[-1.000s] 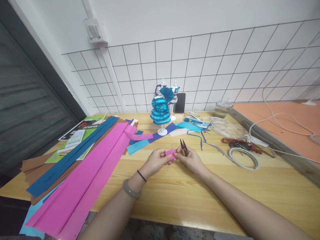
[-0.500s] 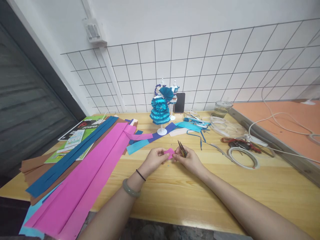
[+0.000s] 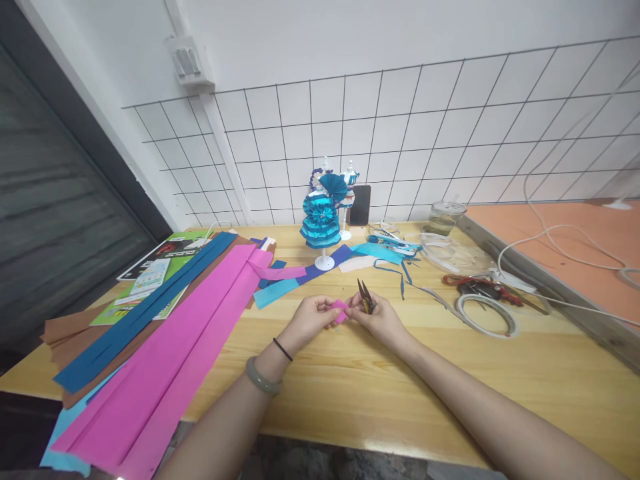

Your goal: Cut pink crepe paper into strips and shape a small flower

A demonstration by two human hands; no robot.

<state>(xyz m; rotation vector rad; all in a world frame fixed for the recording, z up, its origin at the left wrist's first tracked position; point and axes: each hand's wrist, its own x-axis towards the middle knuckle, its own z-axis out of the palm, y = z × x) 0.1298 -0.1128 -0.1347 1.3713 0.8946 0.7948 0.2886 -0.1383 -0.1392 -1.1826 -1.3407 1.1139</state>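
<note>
Between my two hands is a small piece of pink paper (image 3: 339, 311). The thumb and fingers of my left hand (image 3: 313, 319) pinch its left side. My right hand (image 3: 376, 319) touches the paper's right edge with its thumb and fingertips. That same hand is closed around a pair of scissors (image 3: 365, 297), whose dark, pointed blades stick up and away from me, slightly apart. Beyond the hands stands a small white dress form with a pleated turquoise paper dress (image 3: 321, 227); a second white form (image 3: 349, 187) is partly behind it.
Long pink paper strips (image 3: 165, 353), a dark blue strip (image 3: 145, 313) and brown paper lie on the left over a green booklet (image 3: 185, 250). Blue scraps (image 3: 383, 251), a tape roll (image 3: 487, 316) and a glass bowl (image 3: 445, 217) are to the right. A phone (image 3: 360, 205) leans on the wall.
The pink paper piece has turned slightly between my fingers and looks a little narrower. Both hands stay almost in the same place, and the scissors have barely shifted.
</note>
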